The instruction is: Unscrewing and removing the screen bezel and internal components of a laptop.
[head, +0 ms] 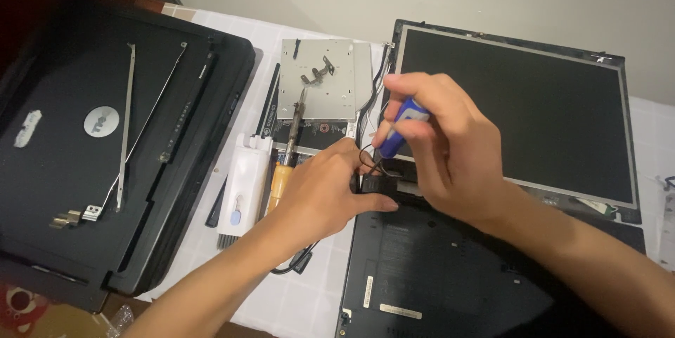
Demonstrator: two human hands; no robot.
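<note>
While the right hand (pixel 443 148) wraps its grip tightly around a blue-handled screwdriver (pixel 401 126), holding it nearly upright with the tip pointing down at the hinge corner of an opened black laptop base (pixel 436 275), the left hand (pixel 320 194) lies flat beside it, its fingers pressed together on the upper left edge of that base and its thumb stretched along the rim; it clamps on nothing that can be seen. Thin dark wires (pixel 369 159) loop up between the two hands, just under the screwdriver's tip, which itself is hidden behind the fingers. Behind the base, a bare screen panel (pixel 520 109) in its black frame lies flat on the white tabletop (pixel 309 303). To the left of the hands sit a white cleaning tool with a brush end (pixel 242 190), a screwdriver with an orange handle (pixel 281 180) whose shaft reaches up over a silver metal drive caddy (pixel 323 78), and a small dark bracket (pixel 320 71) resting on that caddy. Farther left, well apart from the hands, lies a black laptop lid (pixel 119 148) with two slim metal hinge rails (pixel 130 127) laid across it.
</note>
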